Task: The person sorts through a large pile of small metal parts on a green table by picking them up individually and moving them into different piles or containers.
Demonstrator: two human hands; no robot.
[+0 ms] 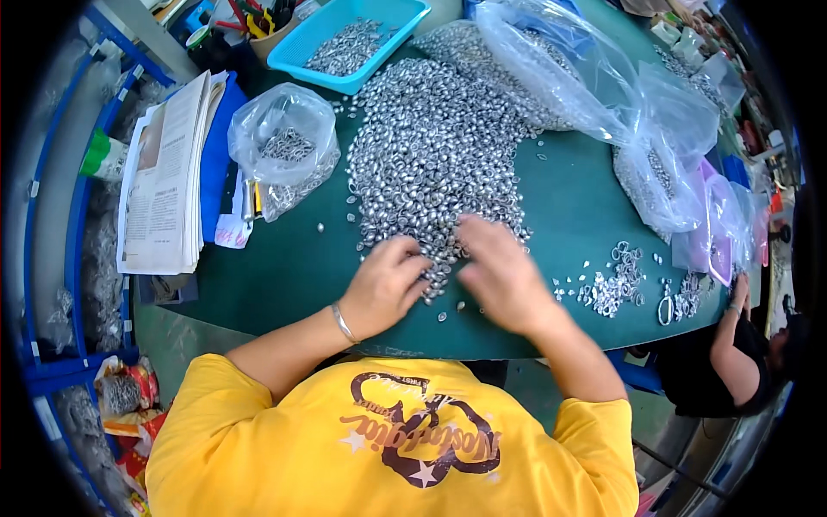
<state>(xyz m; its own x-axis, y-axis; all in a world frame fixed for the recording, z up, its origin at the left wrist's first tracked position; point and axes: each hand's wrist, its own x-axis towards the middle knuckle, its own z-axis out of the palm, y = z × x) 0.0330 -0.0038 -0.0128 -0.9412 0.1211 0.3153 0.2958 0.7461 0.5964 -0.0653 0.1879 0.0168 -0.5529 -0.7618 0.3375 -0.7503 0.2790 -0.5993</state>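
Metal pieces (435, 146) lie heaped on the table (577, 198). At their near edge, the left hand (385, 284) is curled, the right hand (506, 280) blurred; whether either grasps any cannot be told.

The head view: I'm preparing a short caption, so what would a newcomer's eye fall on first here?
Most likely the big heap of small, shiny silver-coloured pieces on the green table, with the left hand and the blurred right hand at its near edge. The bright yellow shirt at the bottom would compete with it. Then comes the turquoise basket at the top, left of centre.
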